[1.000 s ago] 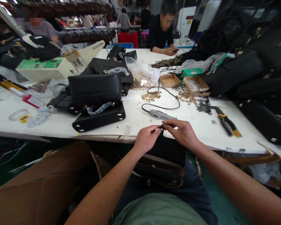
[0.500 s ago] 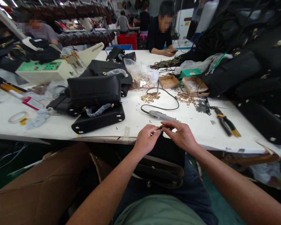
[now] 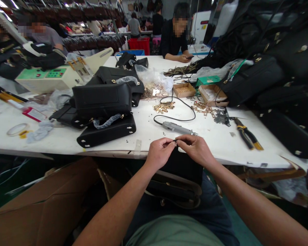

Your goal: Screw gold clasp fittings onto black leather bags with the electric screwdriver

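Over the table's front edge, my left hand (image 3: 158,153) and my right hand (image 3: 194,149) meet fingertip to fingertip. Both pinch a small black piece (image 3: 175,140), mostly covered by the fingers; whether it is a strap end or a loose part I cannot tell. Below them a black handbag (image 3: 181,162) rests on my lap, its opening and pale edging facing me. Just beyond my fingers lies a grey corded electric screwdriver (image 3: 177,128).
Black handbags (image 3: 106,131) are piled at left, more (image 3: 251,78) at right. Gold fittings (image 3: 164,107), a cardboard tray (image 3: 184,90) and pliers (image 3: 248,135) lie on the white table (image 3: 133,160). A person (image 3: 174,37) leans on the far side with a phone.
My hands stay together on the small black piece, with the fingers shifting slightly and the right fingers lower. The view has moved very little.
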### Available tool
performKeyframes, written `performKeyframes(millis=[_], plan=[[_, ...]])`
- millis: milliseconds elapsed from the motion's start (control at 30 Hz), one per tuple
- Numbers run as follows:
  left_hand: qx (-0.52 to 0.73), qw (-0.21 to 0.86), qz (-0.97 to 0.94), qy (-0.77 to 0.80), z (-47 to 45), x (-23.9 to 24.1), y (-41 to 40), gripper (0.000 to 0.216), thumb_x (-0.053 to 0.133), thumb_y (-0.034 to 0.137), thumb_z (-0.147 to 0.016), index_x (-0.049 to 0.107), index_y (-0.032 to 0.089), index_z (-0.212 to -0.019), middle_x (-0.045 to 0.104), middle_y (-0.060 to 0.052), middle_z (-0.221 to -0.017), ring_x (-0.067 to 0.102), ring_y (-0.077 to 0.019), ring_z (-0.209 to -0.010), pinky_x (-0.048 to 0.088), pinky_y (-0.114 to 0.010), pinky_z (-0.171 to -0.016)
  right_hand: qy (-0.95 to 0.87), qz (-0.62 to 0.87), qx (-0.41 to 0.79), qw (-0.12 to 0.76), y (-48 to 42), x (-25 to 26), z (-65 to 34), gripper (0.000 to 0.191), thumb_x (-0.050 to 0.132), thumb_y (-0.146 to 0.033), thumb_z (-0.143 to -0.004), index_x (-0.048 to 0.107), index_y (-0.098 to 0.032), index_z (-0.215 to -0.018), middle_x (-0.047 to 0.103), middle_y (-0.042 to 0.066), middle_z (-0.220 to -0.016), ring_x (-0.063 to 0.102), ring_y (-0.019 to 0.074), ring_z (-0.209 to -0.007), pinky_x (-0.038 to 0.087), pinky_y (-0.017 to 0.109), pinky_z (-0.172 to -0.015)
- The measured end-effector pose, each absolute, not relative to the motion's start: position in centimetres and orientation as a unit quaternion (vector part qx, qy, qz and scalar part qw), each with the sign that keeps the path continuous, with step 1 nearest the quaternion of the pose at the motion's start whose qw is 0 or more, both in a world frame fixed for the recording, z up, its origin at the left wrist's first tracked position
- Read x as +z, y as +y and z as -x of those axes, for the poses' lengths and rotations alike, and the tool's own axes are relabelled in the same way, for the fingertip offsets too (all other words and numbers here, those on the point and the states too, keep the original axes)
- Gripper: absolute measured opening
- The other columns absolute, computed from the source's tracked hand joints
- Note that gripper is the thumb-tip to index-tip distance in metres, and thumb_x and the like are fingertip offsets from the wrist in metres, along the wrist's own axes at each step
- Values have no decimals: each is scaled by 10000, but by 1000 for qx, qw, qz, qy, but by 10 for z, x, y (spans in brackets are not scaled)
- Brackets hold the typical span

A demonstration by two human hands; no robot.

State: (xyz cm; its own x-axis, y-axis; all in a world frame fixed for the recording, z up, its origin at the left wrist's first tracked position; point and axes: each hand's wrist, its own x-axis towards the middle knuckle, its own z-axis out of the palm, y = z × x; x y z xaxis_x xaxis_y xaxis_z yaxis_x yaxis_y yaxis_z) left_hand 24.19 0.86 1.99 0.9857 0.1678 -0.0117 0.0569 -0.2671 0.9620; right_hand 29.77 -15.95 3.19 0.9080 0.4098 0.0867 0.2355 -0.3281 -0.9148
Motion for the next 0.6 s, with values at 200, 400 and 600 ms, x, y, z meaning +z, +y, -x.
performKeyframes(millis=[200, 400, 600], plan=[[38, 611, -787, 76, -242, 26, 9, 216, 650, 335, -857, 783, 167, -884, 760, -24, -794, 675, -162, -726, 483, -249, -679, -203, 826, 116, 513, -160, 44, -299, 225, 624, -327, -866, 793, -181, -886, 742, 13, -776, 644, 170, -691, 456, 266, -627], [33, 602, -794, 76, -242, 28, 9, 204, 635, 302, -845, 787, 169, -871, 757, -22, -784, 669, -159, -721, 475, -243, -666, -205, 826, 112, 513, -158, 40, -299, 190, 624, -292, -845, 780, -184, -853, 707, -4, -709, 597, 140, -629, 420, 246, -581], [40, 587, -805, 84, -244, 27, 7, 213, 623, 312, -853, 778, 167, -835, 742, -14, -753, 650, -148, -693, 460, -240, -654, -196, 825, 113, 519, -157, 35, -302, 160, 634, -288, -828, 742, -174, -800, 666, -18, -658, 564, 124, -604, 407, 238, -579]])
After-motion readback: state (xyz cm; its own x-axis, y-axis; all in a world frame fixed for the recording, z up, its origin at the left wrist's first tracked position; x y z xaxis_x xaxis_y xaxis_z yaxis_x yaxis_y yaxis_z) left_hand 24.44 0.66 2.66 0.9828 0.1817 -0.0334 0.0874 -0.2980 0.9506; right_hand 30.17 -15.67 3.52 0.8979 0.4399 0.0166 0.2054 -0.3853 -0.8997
